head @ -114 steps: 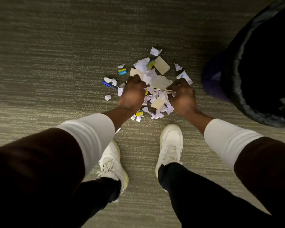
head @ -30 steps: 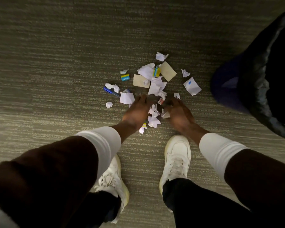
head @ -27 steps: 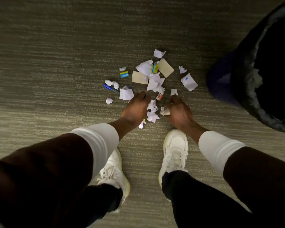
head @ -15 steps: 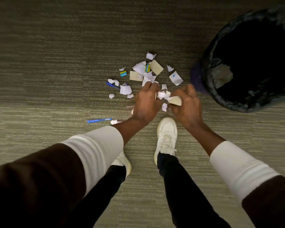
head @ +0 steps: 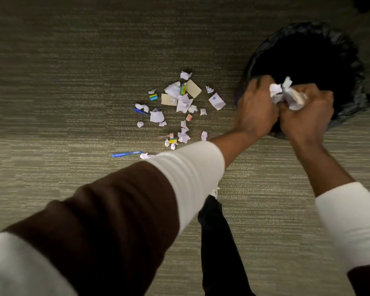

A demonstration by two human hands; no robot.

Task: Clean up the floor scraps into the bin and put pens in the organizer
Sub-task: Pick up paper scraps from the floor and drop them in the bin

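Both hands, left hand (head: 257,107) and right hand (head: 305,113), cupped together, fingers closed around a wad of paper scraps (head: 286,97) over the near rim of the bin (head: 303,30). Risk: loose outer pieces fall short onto carpet (head: 73,60). Blue pen (head: 126,154) lay there unretrieved

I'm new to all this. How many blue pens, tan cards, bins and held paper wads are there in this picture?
Blue pens: 2
Tan cards: 2
Bin: 1
Paper wad: 1, held between the left hand and the right hand over the bin
Total: 6
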